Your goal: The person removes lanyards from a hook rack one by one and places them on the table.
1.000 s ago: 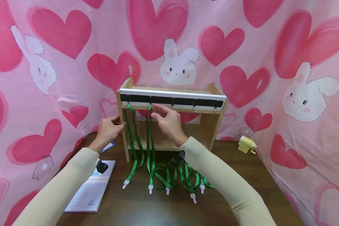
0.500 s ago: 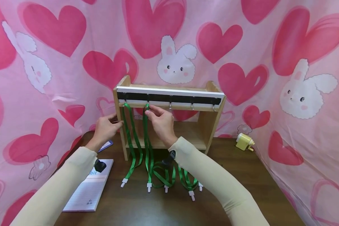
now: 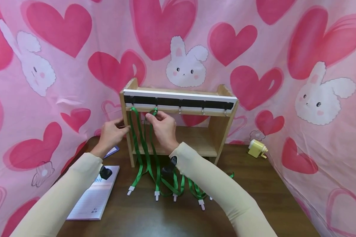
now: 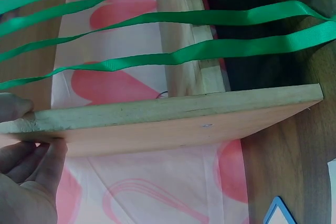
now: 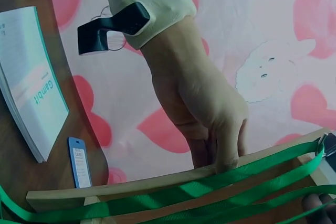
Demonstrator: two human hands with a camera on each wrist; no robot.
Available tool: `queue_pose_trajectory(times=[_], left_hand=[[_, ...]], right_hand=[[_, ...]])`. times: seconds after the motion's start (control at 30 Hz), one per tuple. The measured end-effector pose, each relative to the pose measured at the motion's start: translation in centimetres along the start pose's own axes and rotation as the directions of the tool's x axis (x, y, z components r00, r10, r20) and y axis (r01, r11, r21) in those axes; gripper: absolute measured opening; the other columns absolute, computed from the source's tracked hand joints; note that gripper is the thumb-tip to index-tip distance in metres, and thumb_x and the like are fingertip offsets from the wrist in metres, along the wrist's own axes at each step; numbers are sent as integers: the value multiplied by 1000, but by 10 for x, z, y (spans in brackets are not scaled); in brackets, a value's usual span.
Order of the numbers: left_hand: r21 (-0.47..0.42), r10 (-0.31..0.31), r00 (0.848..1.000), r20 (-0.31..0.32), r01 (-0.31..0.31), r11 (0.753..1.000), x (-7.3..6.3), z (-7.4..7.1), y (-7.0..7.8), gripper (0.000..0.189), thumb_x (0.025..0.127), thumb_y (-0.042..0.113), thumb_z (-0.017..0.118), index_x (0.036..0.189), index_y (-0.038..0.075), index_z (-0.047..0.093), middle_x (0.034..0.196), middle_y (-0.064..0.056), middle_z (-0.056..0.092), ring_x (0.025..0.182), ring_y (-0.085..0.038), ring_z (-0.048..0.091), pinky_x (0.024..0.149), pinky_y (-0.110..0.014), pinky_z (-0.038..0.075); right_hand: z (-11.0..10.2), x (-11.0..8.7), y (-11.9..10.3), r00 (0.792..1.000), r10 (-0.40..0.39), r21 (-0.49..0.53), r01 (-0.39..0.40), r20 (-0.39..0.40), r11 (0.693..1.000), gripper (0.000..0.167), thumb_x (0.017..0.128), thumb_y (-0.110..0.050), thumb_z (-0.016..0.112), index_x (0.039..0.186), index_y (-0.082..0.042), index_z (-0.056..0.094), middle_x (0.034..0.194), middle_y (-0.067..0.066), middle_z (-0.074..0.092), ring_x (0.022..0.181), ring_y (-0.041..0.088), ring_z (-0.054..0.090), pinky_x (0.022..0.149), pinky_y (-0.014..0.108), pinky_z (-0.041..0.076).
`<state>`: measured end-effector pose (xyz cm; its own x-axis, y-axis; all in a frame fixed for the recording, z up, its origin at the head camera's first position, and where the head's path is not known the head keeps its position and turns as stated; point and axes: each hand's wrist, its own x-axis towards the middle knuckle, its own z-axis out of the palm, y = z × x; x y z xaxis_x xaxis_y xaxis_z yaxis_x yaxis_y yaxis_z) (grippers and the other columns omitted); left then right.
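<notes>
My left hand (image 3: 111, 134) grips the left side panel (image 4: 173, 109) of a small wooden shelf (image 3: 195, 138), thumb on one face and fingers on the other in the left wrist view. My right hand (image 3: 165, 130) pinches a green lanyard (image 3: 158, 166) near its top, just below the second hook of a black strip (image 3: 192, 104). Another green lanyard (image 3: 134, 135) hangs from the first hook, its white clip (image 3: 131, 190) down at the table. Only fingertips of the right hand show at the lower right corner of the right wrist view.
Several hooks on the strip's right side bear nothing. More green lanyards (image 3: 182, 184) lie on the table (image 3: 130, 217) under my right forearm. At left are a notebook (image 3: 92, 200) and a blue card holder (image 5: 79, 163); a yellow crank sharpener (image 3: 257, 148) stands at right.
My right hand has moved left from beside the second lanyard and taken hold of it near the top. Its straps now spread toward the first lanyard. The left hand stays on the panel.
</notes>
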<state>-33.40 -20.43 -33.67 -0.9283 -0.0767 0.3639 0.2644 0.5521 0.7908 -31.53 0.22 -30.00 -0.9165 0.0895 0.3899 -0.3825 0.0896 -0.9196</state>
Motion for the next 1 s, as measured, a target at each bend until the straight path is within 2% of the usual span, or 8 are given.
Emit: queue_pose_trajectory(times=[0.17, 0.37, 0.6, 0.73, 0.87, 1.0], left_hand=[[-17, 1, 1000, 13, -1, 1000, 2, -1, 4, 59, 94, 25, 71, 146, 3, 53, 132, -25, 67, 114, -40, 70, 86, -47, 61], [-23, -13, 1000, 24, 14, 1000, 2, -1, 2, 61, 95, 25, 71, 148, 4, 50, 134, -25, 66, 115, -39, 70, 87, -44, 60], [-8, -9, 1000, 13, 9, 1000, 1, 0, -2, 61, 94, 27, 71, 147, 3, 51, 133, -25, 66, 114, -39, 70, 88, -45, 60], [-7, -1, 1000, 12, 1, 1000, 1, 0, -1, 61, 94, 27, 71, 146, 3, 52, 132, -26, 66, 114, -39, 71, 87, -46, 60], [-17, 4, 1000, 13, -4, 1000, 1, 0, 0, 60, 95, 25, 70, 147, 3, 52, 133, -25, 66, 115, -39, 70, 87, -45, 60], [-11, -1, 1000, 11, 1, 1000, 0, 1, -2, 59, 95, 25, 70, 147, 4, 52, 132, -25, 67, 115, -39, 70, 90, -46, 59]], right_hand=[[2, 5, -2, 998, -3, -13, 3, -58, 1000, 21, 87, -37, 80, 91, -16, 78, 86, 0, 77, 79, 9, 63, 66, 25, 53], [4, 8, -1, 999, 15, 4, -15, -49, 1000, 21, 94, -35, 72, 92, -15, 78, 89, 2, 80, 79, 6, 72, 74, 24, 61], [0, 3, 8, 995, -96, 13, 96, 11, 995, 19, 101, -19, 62, 107, -9, 77, 90, 16, 78, 75, 10, 74, 75, 25, 64], [-3, 1, 9, 991, -130, 28, 129, 22, 991, 21, 102, -15, 61, 113, -6, 75, 91, 20, 76, 75, 13, 74, 74, 25, 65], [-7, 0, 7, 992, -122, -8, 122, 18, 992, 20, 101, -16, 62, 111, -7, 77, 90, 12, 79, 83, 18, 78, 77, 27, 65], [-7, -2, 4, 994, -105, -25, 105, 20, 994, 18, 99, -18, 65, 106, -9, 78, 92, 5, 81, 90, 17, 79, 82, 27, 64]])
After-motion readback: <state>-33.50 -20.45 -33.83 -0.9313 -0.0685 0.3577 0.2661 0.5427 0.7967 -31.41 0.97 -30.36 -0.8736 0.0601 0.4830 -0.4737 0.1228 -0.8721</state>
